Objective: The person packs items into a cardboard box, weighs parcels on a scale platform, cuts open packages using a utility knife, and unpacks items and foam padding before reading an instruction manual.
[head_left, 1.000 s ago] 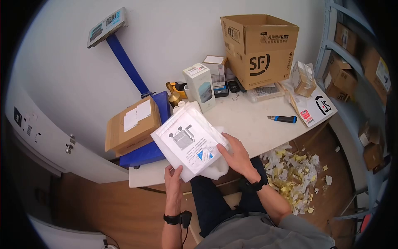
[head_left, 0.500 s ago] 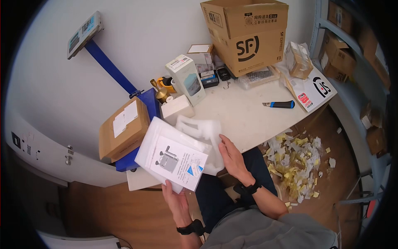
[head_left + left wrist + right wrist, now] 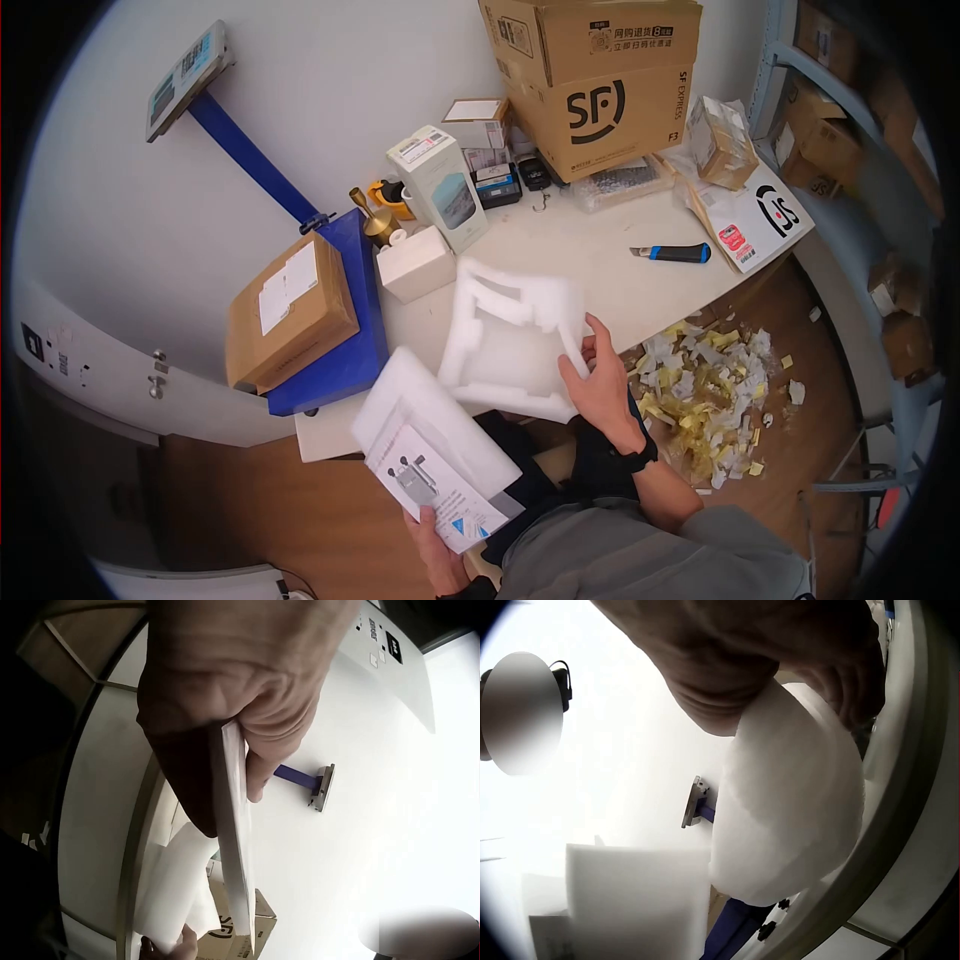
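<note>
In the head view my left hand (image 3: 437,548) pinches the lower edge of a white foam sheet (image 3: 440,410) with a printed leaflet (image 3: 440,490) lying on it, tilted over my lap. The left wrist view shows the flat stack (image 3: 234,825) edge-on between that hand's thumb and fingers. My right hand (image 3: 606,385) grips the right side of a white foam frame (image 3: 550,290) with a recessed middle, at the table's front edge. In the right wrist view the foam (image 3: 795,795) sits between thumb and fingers. The two foam pieces are close together in the head view.
A brown parcel (image 3: 290,310) lies on a blue scale (image 3: 368,340) at left. Behind are a white block (image 3: 415,265), a tall white box (image 3: 440,190) and a large carton (image 3: 625,110). A knife (image 3: 675,253) lies at right; paper scraps (image 3: 705,400) cover the floor.
My left hand has drawn the foam sheet and leaflet down toward my lap, away from the foam frame. My right hand has taken hold of the frame, now fully uncovered.
</note>
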Available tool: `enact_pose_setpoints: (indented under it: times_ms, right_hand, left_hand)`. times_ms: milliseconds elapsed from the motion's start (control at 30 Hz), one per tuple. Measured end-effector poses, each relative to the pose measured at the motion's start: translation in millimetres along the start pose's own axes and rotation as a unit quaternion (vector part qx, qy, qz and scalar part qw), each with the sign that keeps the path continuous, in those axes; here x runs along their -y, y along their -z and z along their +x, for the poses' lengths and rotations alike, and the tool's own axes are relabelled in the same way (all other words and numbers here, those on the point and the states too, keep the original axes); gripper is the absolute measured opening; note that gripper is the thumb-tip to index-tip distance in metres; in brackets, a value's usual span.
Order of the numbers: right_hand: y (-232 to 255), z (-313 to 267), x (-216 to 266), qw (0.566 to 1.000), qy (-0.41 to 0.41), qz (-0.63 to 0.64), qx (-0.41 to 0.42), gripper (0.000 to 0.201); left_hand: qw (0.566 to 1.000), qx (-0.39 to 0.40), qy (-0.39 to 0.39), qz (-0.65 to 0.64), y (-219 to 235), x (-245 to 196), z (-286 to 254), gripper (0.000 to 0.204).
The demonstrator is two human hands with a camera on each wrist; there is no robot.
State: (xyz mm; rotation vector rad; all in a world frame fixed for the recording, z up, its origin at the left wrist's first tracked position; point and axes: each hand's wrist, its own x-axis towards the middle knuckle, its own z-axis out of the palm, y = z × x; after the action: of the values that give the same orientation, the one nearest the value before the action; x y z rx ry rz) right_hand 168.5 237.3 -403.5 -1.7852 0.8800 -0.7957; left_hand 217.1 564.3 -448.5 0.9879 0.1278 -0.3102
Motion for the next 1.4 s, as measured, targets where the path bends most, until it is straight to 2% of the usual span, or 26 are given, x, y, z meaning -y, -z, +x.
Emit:
enact_pose_setpoints:
  times_ms: [100, 167, 233, 300, 333, 400, 433, 500, 567, 600, 667, 700, 767, 800, 833, 900, 933, 967, 1033, 1100, 1167, 1233, 1267, 1333, 1367, 1400]
  right_hand:
    - [33.6, 4.3, -10.0, 0.997, -0.028, 0.027, -0.069, 0.067]
    - [52.6, 9.0, -29.0, 0.987, -0.002, 0.113, -0.116, 0.066]
    - [64.5, 16.7, -48.1, 0.987, 0.020, 0.092, -0.131, 0.065]
    - [90.5, 18.9, -58.8, 0.983, -0.050, 0.132, -0.122, 0.063]
    - [98.6, 17.8, -54.6, 0.983, -0.045, 0.134, -0.120, 0.063]
    - [111.7, 13.6, -44.5, 0.987, -0.087, -0.054, -0.126, 0.058]
    - [110.1, 11.7, -53.6, 0.987, -0.084, -0.052, -0.124, 0.058]
    - [103.2, 9.6, -66.5, 0.961, 0.053, 0.063, -0.263, 0.054]
    - [101.2, 6.1, -59.0, 0.956, 0.029, 0.076, -0.282, 0.050]
    - [98.6, 7.5, -53.6, 0.950, 0.055, 0.079, -0.297, 0.048]
    - [98.0, 16.0, -62.6, 0.952, 0.094, 0.041, -0.289, 0.042]
    - [98.8, 19.1, -62.0, 0.950, 0.095, 0.037, -0.295, 0.042]
    - [95.1, 23.2, -55.2, 0.974, 0.060, -0.062, -0.208, 0.042]
    - [92.8, 22.1, -48.4, 0.971, 0.074, -0.075, -0.213, 0.041]
    - [89.3, 22.1, -44.3, 0.970, 0.073, -0.077, -0.218, 0.041]
    - [83.2, 16.7, -37.5, 0.975, 0.084, -0.017, -0.205, 0.040]
    - [77.9, 14.4, -30.5, 0.975, 0.104, -0.003, -0.198, 0.043]
    - [72.4, 9.8, -21.8, 0.976, 0.093, -0.012, -0.197, 0.043]
    - [60.1, 5.0, -5.1, 0.986, 0.100, 0.017, -0.131, 0.049]
    - [50.5, -3.6, -0.2, 0.991, 0.083, 0.021, -0.100, 0.057]
    - [49.1, -6.0, 4.9, 0.994, 0.073, 0.029, -0.075, 0.065]
    - [56.2, -8.6, 13.3, 0.999, -0.005, -0.036, -0.041, 0.083]
    - [57.5, -8.6, 15.3, 0.998, -0.011, -0.038, -0.045, 0.083]
    - [59.9, -5.9, 20.2, 0.966, 0.166, -0.135, -0.146, 0.095]
    - [64.4, -4.0, 26.0, 0.966, 0.162, -0.139, -0.147, 0.095]
    - [69.9, -1.3, 34.1, 0.953, 0.216, -0.163, -0.135, 0.094]
  left_hand:
    - [0.996, 0.013, 0.026, 0.085, -15.8, 1.4, 10.9, 0.059]
    - [0.995, 0.026, 0.043, 0.083, -32.5, 1.6, 24.5, 0.057]
    - [0.985, 0.051, 0.105, 0.127, -55.4, 0.5, 43.3, 0.054]
    - [0.981, 0.068, 0.093, 0.154, -81.0, -4.9, 65.8, 0.053]
    - [0.979, 0.083, 0.072, 0.171, -91.7, -6.9, 77.9, 0.053]
    - [0.977, 0.093, 0.049, 0.186, -101.6, -4.0, 97.9, 0.053]
    - [0.968, 0.108, -0.003, 0.226, -103.1, 0.9, 109.5, 0.053]
    - [0.955, 0.123, -0.057, 0.264, -105.2, 9.9, 129.3, 0.054]
    - [0.911, 0.146, -0.142, 0.358, -104.8, 16.8, 140.4, 0.061]
    - [0.911, 0.145, -0.140, 0.359, -110.8, 12.9, 138.5, 0.061]
    - [0.813, 0.102, -0.133, 0.558, -134.9, -0.4, 134.5, 0.076]
    - [0.814, 0.108, -0.133, 0.556, -144.0, -3.2, 130.7, 0.076]
    - [0.684, 0.012, -0.187, 0.705, -159.0, -5.2, 125.8, 0.082]
    - [0.644, -0.008, -0.246, 0.724, -159.8, -2.6, 123.4, 0.080]
    - [0.645, -0.003, -0.248, 0.723, -158.6, -3.7, 119.1, 0.080]
    - [0.671, 0.070, -0.369, 0.639, -156.0, -11.2, 105.2, 0.083]
    - [0.757, 0.147, -0.323, 0.549, -162.0, -12.9, 95.0, 0.087]
    - [0.759, 0.152, -0.310, 0.552, -170.1, -14.9, 82.6, 0.087]
    - [0.817, 0.279, -0.236, 0.447, -198.7, -21.4, 65.5, 0.079]
    - [0.813, 0.261, -0.192, 0.483, -210.0, -19.4, 61.6, 0.077]
    - [0.861, 0.217, -0.102, 0.447, -211.4, -10.6, 71.5, 0.073]
    - [0.868, 0.231, -0.108, 0.427, -201.0, -2.6, 73.3, 0.069]
    - [0.855, 0.227, -0.154, 0.440, -196.3, 1.2, 71.3, 0.067]
    - [0.841, 0.226, -0.193, 0.452, -191.3, 5.6, 65.3, 0.065]
    - [0.822, 0.222, -0.210, 0.481, -190.7, 4.6, 61.9, 0.064]
    - [0.802, 0.216, -0.228, 0.508, -190.3, 3.4, 59.0, 0.063]
